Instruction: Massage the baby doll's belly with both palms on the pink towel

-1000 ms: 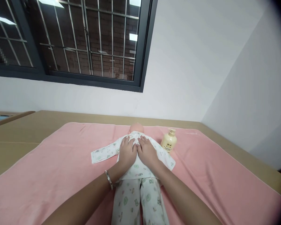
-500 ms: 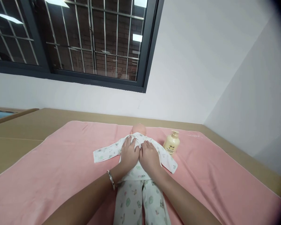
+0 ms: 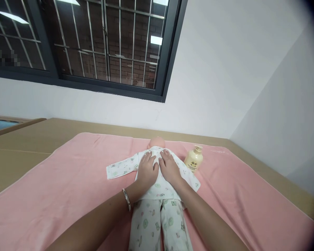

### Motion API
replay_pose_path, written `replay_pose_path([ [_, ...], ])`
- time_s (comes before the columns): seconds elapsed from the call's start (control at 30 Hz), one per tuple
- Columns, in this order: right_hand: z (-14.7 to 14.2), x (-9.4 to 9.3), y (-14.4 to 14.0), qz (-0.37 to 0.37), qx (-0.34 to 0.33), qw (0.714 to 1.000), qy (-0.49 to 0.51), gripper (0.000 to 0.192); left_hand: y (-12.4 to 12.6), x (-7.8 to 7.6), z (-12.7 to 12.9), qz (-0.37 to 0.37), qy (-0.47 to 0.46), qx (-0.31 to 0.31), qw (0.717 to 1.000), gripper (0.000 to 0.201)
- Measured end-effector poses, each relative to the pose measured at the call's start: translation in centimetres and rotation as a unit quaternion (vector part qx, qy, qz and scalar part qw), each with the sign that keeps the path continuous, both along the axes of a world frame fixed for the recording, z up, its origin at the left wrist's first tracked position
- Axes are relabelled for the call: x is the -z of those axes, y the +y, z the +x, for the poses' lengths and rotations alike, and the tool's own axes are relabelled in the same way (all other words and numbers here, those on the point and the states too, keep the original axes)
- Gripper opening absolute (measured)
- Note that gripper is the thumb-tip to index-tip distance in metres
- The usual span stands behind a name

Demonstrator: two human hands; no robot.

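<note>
A baby doll lies stretched out before me, its bald head [image 3: 157, 142] at the far end. It wears a white printed top [image 3: 157, 190] and matching printed trousers [image 3: 146, 223]. My left hand [image 3: 148, 170] rests flat on the left side of the doll's upper body, fingers extended. On the other side of it, my right hand [image 3: 170, 166] lies flat too, fingers stretched toward the shoulder. A small gap separates the two hands. The doll's left-side sleeve [image 3: 122, 168] spreads out over the pink sheet. Its face is not visible.
A pale yellow pump bottle [image 3: 194, 159] stands beside the right-side sleeve. The pink sheet [image 3: 75, 181] covers much of a tan surface [image 3: 21, 167]. Behind are a white wall [image 3: 206, 69] and a dark-framed barred window [image 3: 162, 89].
My hands have moved slightly apart over the doll's upper body, away from its midline. The whole view has shifted a little.
</note>
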State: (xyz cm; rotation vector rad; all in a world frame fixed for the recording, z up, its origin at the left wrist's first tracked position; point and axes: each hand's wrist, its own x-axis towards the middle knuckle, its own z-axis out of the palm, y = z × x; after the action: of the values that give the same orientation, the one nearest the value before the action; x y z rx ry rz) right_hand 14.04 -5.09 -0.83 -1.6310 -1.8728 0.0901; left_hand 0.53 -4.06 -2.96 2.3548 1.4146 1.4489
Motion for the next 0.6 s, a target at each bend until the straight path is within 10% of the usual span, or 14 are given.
replay_pose_path([
  [0.6, -2.2, -0.7, -3.4, 0.079, 0.065, 0.975, -0.198, 0.038, 0.7, 0.1, 0.1, -0.045, 0.053, -0.057, 0.996, 0.048],
])
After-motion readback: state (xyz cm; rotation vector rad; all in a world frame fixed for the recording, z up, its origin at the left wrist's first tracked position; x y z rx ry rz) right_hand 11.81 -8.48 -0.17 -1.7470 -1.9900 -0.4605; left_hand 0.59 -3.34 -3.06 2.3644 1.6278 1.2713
